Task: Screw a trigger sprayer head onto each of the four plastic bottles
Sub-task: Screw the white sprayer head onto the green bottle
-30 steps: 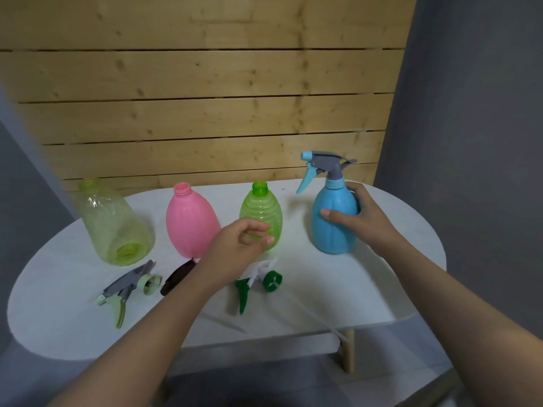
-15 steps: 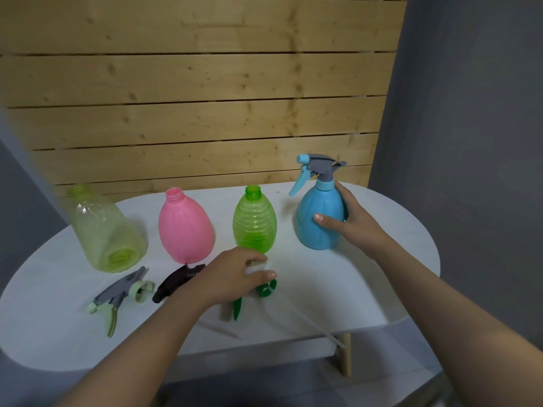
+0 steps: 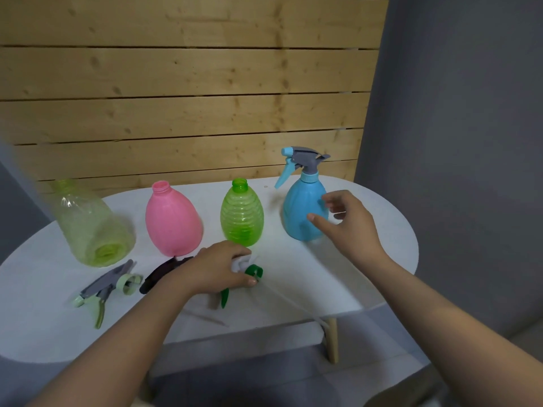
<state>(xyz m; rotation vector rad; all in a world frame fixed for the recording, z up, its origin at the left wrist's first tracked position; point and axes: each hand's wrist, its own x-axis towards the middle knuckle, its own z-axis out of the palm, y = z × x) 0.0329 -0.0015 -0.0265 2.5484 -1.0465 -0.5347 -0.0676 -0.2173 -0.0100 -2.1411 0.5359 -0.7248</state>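
Four plastic bottles stood in a row on the white oval bench point(image 3: 338, 283), beyond both hands. The blue pear-shaped bottle point(image 3: 299, 212) already carried its grey and light-blue trigger sprayer head point(image 3: 304, 161). The right hand point(image 3: 342, 221) hovered just beside that bottle's right flank with fingers loosely spread and holding nothing; whether the thumb tip touched the plastic could not be told.

The left hand point(image 3: 219, 268) lay curled over the white and dark-green trigger sprayer head point(image 3: 249, 270) on the bench, gripping it. Most of that head was hidden under the fingers, with only the green collar, the trigger tip and a thin clear dip tube showing.

Directly beyond this hand stood the ribbed translucent green bottle point(image 3: 241, 217), neck open. To its left stood the pink egg-shaped bottle point(image 3: 173, 220), also open. Left of the wrist lay a dark maroon sprayer head point(image 3: 160, 274), partly covered by the forearm, then a grey and pale-green sprayer head point(image 3: 110, 284). The yellow-green translucent bottle point(image 3: 91, 227) at far left looked smeared and warped by the lens.
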